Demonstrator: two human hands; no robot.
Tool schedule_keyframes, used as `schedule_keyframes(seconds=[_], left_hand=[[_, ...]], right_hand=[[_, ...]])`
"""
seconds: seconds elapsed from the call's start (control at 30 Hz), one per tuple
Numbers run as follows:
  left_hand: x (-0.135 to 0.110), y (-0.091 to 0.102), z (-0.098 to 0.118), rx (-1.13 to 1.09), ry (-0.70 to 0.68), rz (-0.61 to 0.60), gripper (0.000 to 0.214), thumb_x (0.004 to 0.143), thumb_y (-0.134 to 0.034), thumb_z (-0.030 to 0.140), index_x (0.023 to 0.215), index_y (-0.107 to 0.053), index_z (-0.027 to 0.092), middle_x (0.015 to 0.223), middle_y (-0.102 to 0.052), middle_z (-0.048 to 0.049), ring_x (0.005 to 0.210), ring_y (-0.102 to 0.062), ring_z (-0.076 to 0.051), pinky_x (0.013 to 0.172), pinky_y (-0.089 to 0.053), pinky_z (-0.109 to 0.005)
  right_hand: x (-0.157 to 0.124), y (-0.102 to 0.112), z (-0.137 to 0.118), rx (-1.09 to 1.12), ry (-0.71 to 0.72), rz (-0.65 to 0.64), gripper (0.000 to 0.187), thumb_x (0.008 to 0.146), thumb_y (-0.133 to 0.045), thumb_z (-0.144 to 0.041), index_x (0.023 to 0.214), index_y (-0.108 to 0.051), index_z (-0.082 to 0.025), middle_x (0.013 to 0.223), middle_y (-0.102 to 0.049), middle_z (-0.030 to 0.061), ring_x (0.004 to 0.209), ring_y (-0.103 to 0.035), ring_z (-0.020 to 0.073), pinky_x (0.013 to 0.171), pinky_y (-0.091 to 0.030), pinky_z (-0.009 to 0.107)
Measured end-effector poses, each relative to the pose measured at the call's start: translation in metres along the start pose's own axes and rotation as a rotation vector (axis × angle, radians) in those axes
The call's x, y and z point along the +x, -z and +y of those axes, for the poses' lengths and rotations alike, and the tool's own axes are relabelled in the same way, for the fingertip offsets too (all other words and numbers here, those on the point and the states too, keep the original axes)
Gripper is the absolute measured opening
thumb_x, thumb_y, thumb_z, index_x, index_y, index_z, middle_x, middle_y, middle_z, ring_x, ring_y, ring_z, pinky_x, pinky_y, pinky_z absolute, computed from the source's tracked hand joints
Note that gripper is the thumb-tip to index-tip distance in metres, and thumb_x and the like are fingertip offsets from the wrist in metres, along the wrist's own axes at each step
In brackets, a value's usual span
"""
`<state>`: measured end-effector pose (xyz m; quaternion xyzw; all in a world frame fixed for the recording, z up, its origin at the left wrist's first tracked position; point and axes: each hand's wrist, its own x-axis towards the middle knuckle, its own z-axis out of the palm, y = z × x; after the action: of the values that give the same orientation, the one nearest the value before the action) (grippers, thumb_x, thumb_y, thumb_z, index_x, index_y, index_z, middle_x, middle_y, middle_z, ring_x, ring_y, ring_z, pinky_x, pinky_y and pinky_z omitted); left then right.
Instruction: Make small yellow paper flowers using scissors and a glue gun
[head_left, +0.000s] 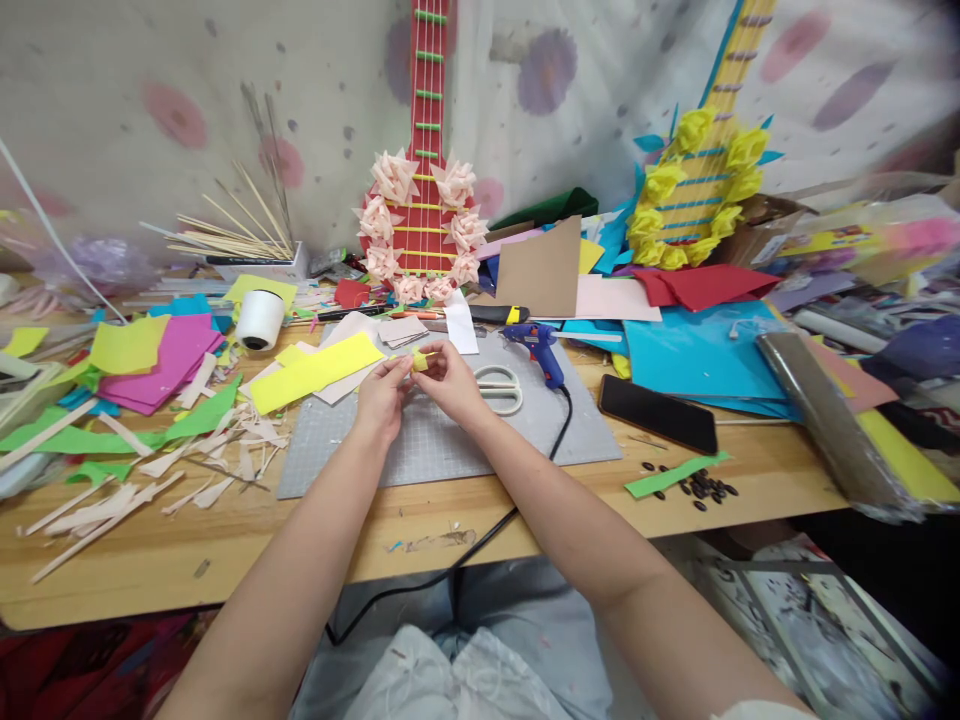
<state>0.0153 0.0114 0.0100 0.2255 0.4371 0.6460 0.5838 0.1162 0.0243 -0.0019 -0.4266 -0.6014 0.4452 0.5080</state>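
Both my hands meet over the grey cutting mat (450, 450), pinching a small piece of yellow paper (421, 359) between them. My left hand (383, 397) has its fingers closed on the piece from the left. From the right, my right hand (450, 385) grips the same piece with bent fingers. Its exact shape is partly hidden by the fingertips. A flat yellow paper strip (319, 372) lies just left of my left hand. White-handled scissors (501, 391) rest on the mat beside my right hand. Further right, a blue glue gun (541, 352) lies with its black cord trailing forward.
A red paper guitar (426, 230) with pink flowers and a yellow guitar (694, 190) stand at the back. Paper scraps (217, 450) litter the left. On the right are a phone (658, 413), blue sheets (701, 350) and small dark beads (701, 486). A white spool (259, 320) stands back left.
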Motion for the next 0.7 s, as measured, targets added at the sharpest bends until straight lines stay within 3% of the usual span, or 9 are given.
schedule_keyframes(seconds=[0.17,0.37,0.57,0.7], left_hand=[[-0.002,0.000,0.000,0.023,0.004,-0.014,0.028,0.043,-0.079,0.025,0.060,-0.059,0.014,0.066,-0.062,0.0003,0.064,-0.056,-0.009,0.064,-0.044,-0.023],[-0.003,0.001,-0.004,0.141,-0.031,-0.076,0.036,0.055,-0.072,0.045,0.068,-0.065,0.013,0.077,-0.066,-0.0065,0.076,-0.060,-0.015,0.072,-0.046,-0.028],[-0.001,0.004,-0.006,0.223,-0.085,-0.060,0.032,0.046,-0.077,0.035,0.067,-0.068,0.013,0.071,-0.066,-0.0043,0.071,-0.059,-0.014,0.075,-0.046,-0.029],[-0.001,0.003,-0.005,0.216,-0.075,-0.041,0.028,0.046,-0.077,0.033,0.065,-0.069,0.013,0.073,-0.067,-0.0057,0.074,-0.060,-0.016,0.074,-0.046,-0.029]], right_hand=[[0.003,0.000,0.005,0.003,-0.063,0.041,0.028,0.062,-0.062,-0.022,0.085,-0.045,-0.022,0.074,-0.059,-0.0041,0.068,-0.059,0.0113,0.066,-0.049,0.028],[0.005,0.007,0.004,0.072,-0.174,0.071,0.027,0.060,-0.062,-0.019,0.080,-0.043,-0.021,0.065,-0.056,-0.0067,0.058,-0.057,0.0093,0.059,-0.049,0.026],[0.002,0.009,0.003,-0.009,-0.104,-0.010,0.026,0.062,-0.062,-0.022,0.083,-0.048,-0.021,0.070,-0.059,-0.0046,0.066,-0.059,0.0103,0.066,-0.049,0.027],[0.001,0.008,0.003,-0.069,-0.080,0.034,0.018,0.069,-0.058,-0.034,0.079,-0.051,-0.020,0.070,-0.058,-0.0038,0.066,-0.057,0.0106,0.066,-0.049,0.027]])
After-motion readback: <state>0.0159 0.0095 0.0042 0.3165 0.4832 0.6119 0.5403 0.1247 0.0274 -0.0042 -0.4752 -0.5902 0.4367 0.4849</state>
